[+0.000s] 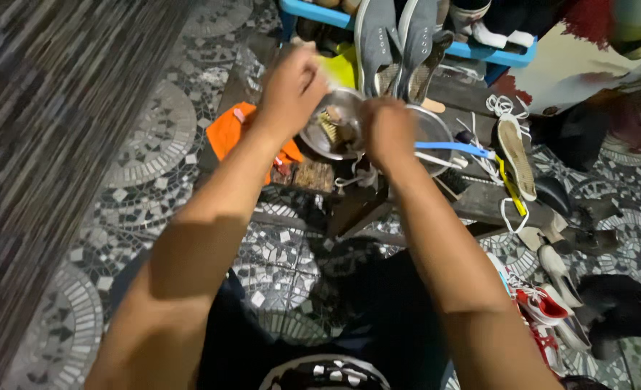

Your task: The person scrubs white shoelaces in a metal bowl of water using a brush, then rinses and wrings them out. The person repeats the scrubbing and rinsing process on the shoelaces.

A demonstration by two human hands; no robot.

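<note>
A mosaic floor point(147, 152) of grey and white stone chips set in round fan patterns fills the left and lower frame, with a striped woven mat point(39, 108) slanting along the far left edge. At upper centre a dark, rough wooden bench point(479, 198) carries a shallow round metal bowl point(335, 130), dull and shiny, with a small bristle brush point(327, 126) lying inside. A pair of grey canvas shoes point(396, 43) stands soles-out just above the bowl, and a crumpled orange cloth point(232, 130) lies left of it. The left hand point(291, 87) is curled shut over the bowl's upper left rim; what it grips is blurred. The right hand point(387, 133), fisted at the bowl's right edge, clasps a thin blue-handled brush point(454, 149) pointing right
</note>
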